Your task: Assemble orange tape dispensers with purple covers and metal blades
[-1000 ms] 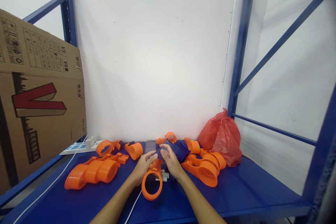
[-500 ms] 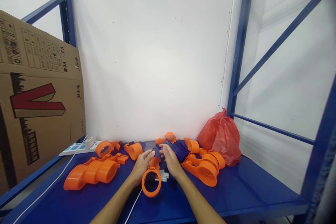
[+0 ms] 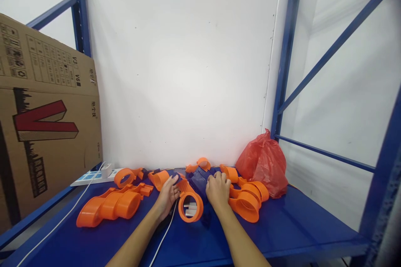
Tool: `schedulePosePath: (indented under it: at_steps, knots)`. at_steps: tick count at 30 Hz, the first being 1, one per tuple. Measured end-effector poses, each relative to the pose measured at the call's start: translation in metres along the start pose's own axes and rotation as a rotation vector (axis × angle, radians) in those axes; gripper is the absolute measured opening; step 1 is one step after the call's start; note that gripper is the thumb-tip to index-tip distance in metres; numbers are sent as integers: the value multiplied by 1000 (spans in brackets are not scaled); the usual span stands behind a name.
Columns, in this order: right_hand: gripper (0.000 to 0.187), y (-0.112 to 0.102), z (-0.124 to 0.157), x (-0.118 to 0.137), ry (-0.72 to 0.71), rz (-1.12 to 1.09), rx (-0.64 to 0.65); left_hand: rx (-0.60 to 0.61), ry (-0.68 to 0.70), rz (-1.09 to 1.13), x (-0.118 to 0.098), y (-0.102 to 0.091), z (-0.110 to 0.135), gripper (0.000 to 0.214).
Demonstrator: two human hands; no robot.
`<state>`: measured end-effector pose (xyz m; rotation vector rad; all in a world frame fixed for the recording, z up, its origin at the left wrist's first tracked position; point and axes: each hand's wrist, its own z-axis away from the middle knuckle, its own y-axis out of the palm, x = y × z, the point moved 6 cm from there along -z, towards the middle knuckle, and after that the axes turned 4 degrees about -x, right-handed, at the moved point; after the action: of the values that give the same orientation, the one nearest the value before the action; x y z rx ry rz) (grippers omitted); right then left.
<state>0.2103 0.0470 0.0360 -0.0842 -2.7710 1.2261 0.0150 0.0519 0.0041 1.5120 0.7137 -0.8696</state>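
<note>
My left hand (image 3: 167,194) grips the stem of an orange plastic ring piece (image 3: 190,204), which stands tilted on the blue shelf (image 3: 282,229). My right hand (image 3: 217,190) lies knuckles-up, fingers curled down onto dark blue flat pieces (image 3: 200,178) beside orange cup-shaped parts (image 3: 247,200). What the right fingers hold, if anything, is hidden. A small white part (image 3: 190,209) shows through the ring.
More orange ring and funnel parts (image 3: 109,204) lie at the left. A red plastic bag (image 3: 263,164) sits at the back right. A cardboard box (image 3: 46,117) leans at the left, with a white power strip (image 3: 94,174) and cable (image 3: 56,223). Blue rack posts (image 3: 286,50) frame the shelf.
The orange ring shifted right and a little farther back. My right hand left the dark blue piece held between both hands and dropped rightward onto the pile, knuckles up.
</note>
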Motion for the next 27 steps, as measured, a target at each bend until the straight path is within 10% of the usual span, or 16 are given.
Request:
schedulePosePath:
  at_steps: [15, 20, 27]
  knots:
    - [19, -8, -8, -10, 70, -151, -104, 215, 25, 85, -6, 16, 12, 26]
    - [27, -12, -13, -12, 36, -772, -224, 282, 26, 77, -8, 21, 16, 28]
    - [31, -4, -9, 12, 45, -1521, 99, 226, 55, 128, -11, 18, 16, 23]
